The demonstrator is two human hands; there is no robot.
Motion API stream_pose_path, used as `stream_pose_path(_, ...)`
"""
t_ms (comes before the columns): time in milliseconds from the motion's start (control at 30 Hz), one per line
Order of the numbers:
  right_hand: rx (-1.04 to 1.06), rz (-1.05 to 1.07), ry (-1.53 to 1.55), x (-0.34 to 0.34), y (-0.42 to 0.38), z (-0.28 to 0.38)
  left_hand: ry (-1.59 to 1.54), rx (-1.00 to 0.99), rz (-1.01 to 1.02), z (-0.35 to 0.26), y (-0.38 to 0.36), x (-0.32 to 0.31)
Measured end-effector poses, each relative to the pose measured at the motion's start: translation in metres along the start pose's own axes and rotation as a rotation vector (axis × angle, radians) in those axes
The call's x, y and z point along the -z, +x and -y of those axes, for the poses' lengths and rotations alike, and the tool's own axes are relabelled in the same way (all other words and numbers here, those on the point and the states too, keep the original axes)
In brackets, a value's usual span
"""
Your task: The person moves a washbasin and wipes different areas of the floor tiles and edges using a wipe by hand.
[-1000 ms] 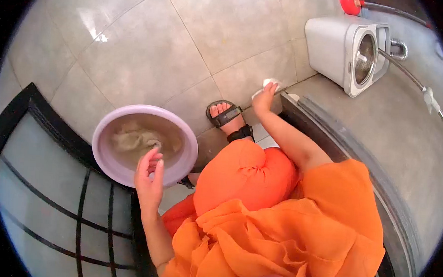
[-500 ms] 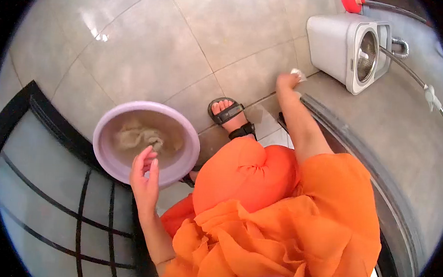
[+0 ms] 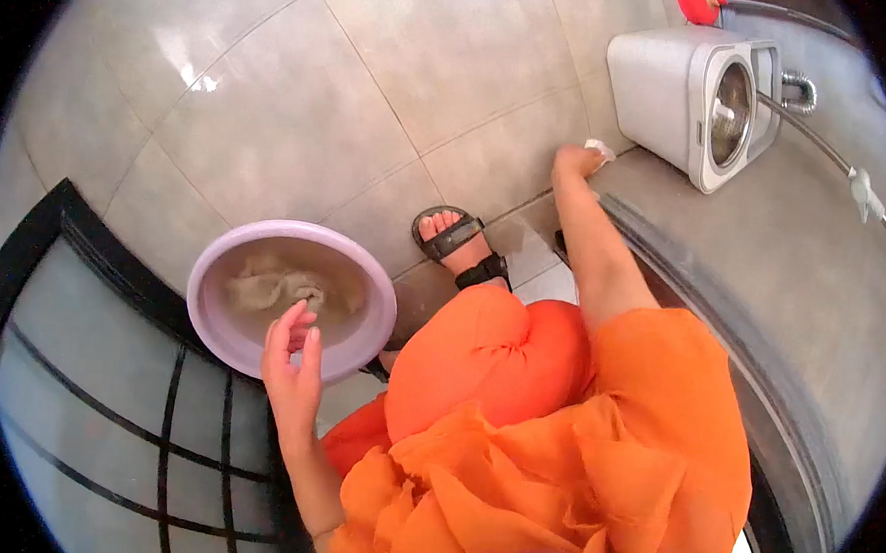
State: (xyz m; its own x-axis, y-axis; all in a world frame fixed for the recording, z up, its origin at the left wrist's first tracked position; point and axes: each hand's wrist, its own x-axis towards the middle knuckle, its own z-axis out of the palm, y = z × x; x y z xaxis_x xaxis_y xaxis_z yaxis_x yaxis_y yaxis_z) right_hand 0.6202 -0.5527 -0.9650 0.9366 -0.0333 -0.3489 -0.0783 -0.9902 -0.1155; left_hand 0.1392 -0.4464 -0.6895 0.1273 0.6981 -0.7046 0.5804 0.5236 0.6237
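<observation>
White cloth is located at the right-hand side of the tiled floor, near the dark joint at the floor's edge and just beside the lower left corner of the white mop bucket. Right hand: narrow, closed on the white cloth (exact finger placement is too small to tell). Left hand: partly open, fingers loosely curled, thumb set apart, positioned over the near rim of the lilac basin; contact with the rim cannot be told. The basin contains cloudy water and a bunched beige cloth. A black-framed panel adjoins the basin on its left. A strapped sandal is worn on the foot between the basin and the right arm. The mop bucket includes a round metal basket; a metal pole extends beside it.
</observation>
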Motion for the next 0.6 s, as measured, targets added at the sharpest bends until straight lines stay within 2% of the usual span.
stream_pose_path(33, 0.155, -0.031, -0.378, -0.010, -0.005, -0.011, -0.010, 0.011, -0.002, 0.002, -0.002, 0.000)
stream_pose_path(100, 0.378, -0.198, -0.747, -0.035, 0.002, -0.033, -0.035, 0.013, -0.009, 0.010, 0.003, -0.001)
stream_pose_path(133, 0.410, -0.169, -0.740, -0.021, -0.017, -0.027, -0.028, -0.006, -0.014, 0.008, 0.008, -0.006)
stream_pose_path(233, 0.222, -0.080, -0.428, -0.001, 0.004, -0.011, 0.031, 0.000, 0.036, 0.003, -0.002, 0.003)
stream_pose_path(300, 0.033, -0.162, 0.133, -0.018, 0.028, -0.013, 0.001, -0.007, -0.008, 0.007, -0.002, 0.002)
stream_pose_path(333, 0.012, -0.220, 0.349, -0.027, 0.022, -0.019, 0.001, 0.004, -0.012, 0.009, -0.005, 0.001)
stream_pose_path(400, 0.180, -0.242, 0.639, -0.056, -0.011, -0.031, 0.001, -0.003, -0.018, 0.015, 0.001, 0.001)
stream_pose_path(500, 0.343, -0.002, 0.203, -0.042, -0.125, -0.021, 0.003, -0.029, 0.035, 0.014, 0.000, -0.002)
stream_pose_path(533, 0.398, 0.093, 0.175, -0.037, -0.145, -0.023, 0.007, -0.023, 0.045, 0.009, -0.001, -0.003)
stream_pose_path(600, 0.447, 0.237, 0.424, -0.034, -0.138, -0.036, 0.023, -0.004, 0.055, 0.001, -0.003, -0.002)
